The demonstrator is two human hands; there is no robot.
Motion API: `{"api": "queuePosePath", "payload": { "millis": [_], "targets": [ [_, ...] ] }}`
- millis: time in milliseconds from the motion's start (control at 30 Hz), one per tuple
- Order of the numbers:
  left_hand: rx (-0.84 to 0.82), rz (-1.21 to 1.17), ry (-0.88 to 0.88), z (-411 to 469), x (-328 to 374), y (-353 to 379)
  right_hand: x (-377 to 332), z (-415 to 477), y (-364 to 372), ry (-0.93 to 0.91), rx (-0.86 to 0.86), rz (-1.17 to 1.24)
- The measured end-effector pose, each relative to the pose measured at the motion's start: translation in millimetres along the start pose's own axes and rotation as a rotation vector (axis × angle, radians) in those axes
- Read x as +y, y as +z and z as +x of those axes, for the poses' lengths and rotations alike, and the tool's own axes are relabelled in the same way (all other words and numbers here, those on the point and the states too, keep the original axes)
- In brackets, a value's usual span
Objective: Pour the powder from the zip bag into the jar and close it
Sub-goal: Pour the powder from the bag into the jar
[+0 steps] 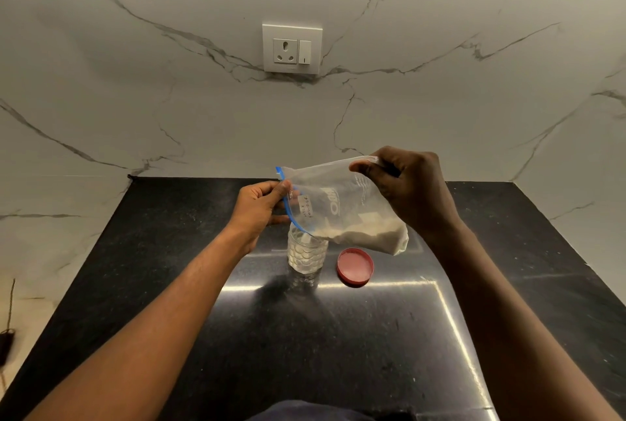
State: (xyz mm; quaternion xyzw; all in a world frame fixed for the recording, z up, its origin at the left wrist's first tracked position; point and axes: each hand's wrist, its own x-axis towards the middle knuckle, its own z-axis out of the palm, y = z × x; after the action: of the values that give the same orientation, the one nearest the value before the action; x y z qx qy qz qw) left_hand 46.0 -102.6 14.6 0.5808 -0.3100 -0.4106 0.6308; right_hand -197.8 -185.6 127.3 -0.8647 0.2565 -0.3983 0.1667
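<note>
— What stands behind the work place?

— A wall of pale marble [440, 98] with thin grey veins. It turns at both sides, so it encloses the place like a niche. In the middle of it there is a white socket plate [292, 48], with one three-pin socket and one switch to the right of it.

— And below?

— A black countertop [338, 336], polished and speckled. It meets the marble at the back and at both sides. A bright line of light reflects on it and bends in a corner near the right part.

— Anything at the edges?

— At the far left, a dark thin thing [8, 325] hangs against the marble; I cannot tell what it is.
</note>
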Motion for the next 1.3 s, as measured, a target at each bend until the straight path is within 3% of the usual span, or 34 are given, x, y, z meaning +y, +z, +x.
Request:
{"api": "queuePosePath", "payload": {
  "millis": [467,1300],
  "targets": [
    [0.004,0.007,0.001,-1.0,1.0,-1.7,-13.4,-5.2,2.8,-0.039,0.06,0.002],
    [0.002,-0.026,-0.015,-2.2,-8.3,-3.3,2.9,15.3,-8.7,-0.047,-0.034,-0.016]
  ]
}}
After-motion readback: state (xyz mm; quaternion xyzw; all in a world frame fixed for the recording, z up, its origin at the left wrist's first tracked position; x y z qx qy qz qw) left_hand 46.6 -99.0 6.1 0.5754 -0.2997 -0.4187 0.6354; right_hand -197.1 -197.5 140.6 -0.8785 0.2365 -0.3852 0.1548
